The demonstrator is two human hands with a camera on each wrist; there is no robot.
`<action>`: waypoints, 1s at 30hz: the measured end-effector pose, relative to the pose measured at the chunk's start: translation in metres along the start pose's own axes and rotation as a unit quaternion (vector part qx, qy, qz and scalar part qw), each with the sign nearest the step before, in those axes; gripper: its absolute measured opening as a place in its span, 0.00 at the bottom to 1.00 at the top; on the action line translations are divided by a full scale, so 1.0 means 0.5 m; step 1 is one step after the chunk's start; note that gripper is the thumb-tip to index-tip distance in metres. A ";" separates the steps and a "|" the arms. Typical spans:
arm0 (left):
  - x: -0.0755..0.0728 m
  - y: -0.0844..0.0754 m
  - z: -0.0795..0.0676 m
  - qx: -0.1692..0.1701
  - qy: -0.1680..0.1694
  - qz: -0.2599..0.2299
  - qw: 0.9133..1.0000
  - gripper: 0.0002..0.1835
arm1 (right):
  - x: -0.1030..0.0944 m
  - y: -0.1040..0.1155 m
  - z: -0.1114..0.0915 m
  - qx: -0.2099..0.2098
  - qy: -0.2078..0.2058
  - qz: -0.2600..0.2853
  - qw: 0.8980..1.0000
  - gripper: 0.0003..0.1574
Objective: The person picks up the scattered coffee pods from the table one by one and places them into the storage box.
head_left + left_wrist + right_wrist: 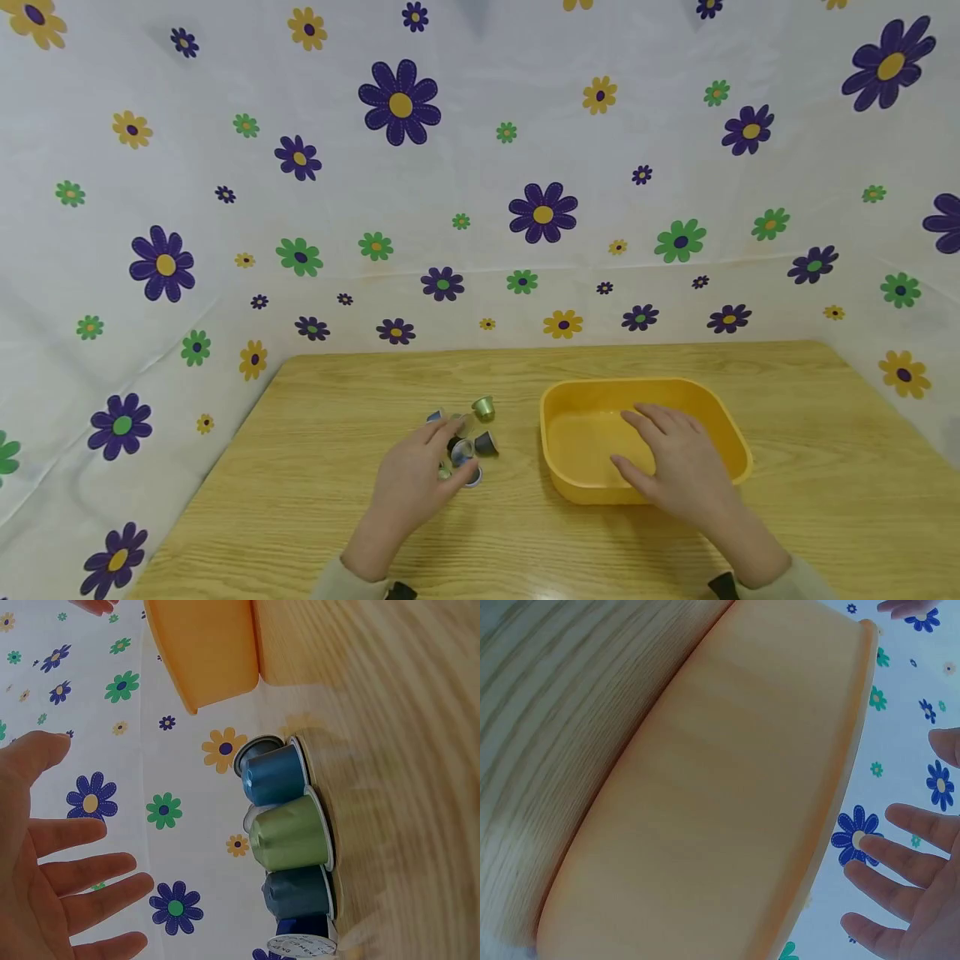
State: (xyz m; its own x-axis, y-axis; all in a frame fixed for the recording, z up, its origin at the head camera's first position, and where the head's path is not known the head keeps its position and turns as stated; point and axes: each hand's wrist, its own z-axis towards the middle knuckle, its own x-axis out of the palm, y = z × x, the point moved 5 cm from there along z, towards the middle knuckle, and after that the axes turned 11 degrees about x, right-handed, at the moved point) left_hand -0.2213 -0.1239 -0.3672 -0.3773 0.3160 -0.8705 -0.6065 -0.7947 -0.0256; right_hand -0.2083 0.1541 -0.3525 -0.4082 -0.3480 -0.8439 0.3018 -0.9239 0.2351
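Several coffee capsules lie in a loose group on the table, left of a yellow plastic tub [551,450]. A green capsule [483,407] and a dark grey capsule [487,444] show at the group's right side. My left hand [408,483] hovers over the group's left part and hides some of it; its fingers are spread and hold nothing. The left wrist view shows a blue capsule [276,776], a light green capsule [291,836] and a dark teal capsule [298,892], apart from that hand. Above the tub's right part, my right hand [686,467] has extended fingers and holds nothing.
The wooden table [315,467] carries the capsules and the tub. White cloth [480,167] with purple, green and yellow flowers rises behind the table and along its sides. Dark wrist straps [401,591] show at both sleeves.
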 end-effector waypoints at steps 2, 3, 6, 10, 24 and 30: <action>-0.001 0.002 -0.003 0.000 -0.006 -0.004 1.000 0.27 | -0.001 -0.004 -0.001 0.001 0.001 0.001 1.000 0.32; -0.001 0.004 -0.004 0.000 -0.008 -0.006 1.000 0.27 | -0.001 -0.005 -0.001 0.002 0.000 0.002 1.000 0.32; -0.001 0.007 -0.008 -0.002 -0.009 -0.012 1.000 0.28 | -0.003 -0.012 -0.002 0.004 0.002 0.003 1.000 0.32; 0.002 0.014 -0.015 -0.019 0.007 -0.010 1.000 0.29 | -0.007 -0.024 -0.005 0.012 0.008 0.005 1.000 0.32; -0.002 0.033 -0.038 -0.036 0.010 0.005 0.999 0.29 | -0.021 -0.067 -0.015 0.010 -0.022 -0.010 1.000 0.32; -0.006 0.037 -0.043 -0.025 -0.001 0.015 1.000 0.28 | -0.027 -0.087 -0.023 0.018 -0.025 -0.011 0.999 0.32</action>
State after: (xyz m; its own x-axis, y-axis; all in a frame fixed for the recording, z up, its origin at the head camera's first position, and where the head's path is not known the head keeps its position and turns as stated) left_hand -0.2163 -0.1508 -0.3759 -0.3958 0.2925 -0.8705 -0.5588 -0.8290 -0.0245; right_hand -0.2062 0.2010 -0.3567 -0.4564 -0.3345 -0.8245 0.2623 -0.9361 0.2345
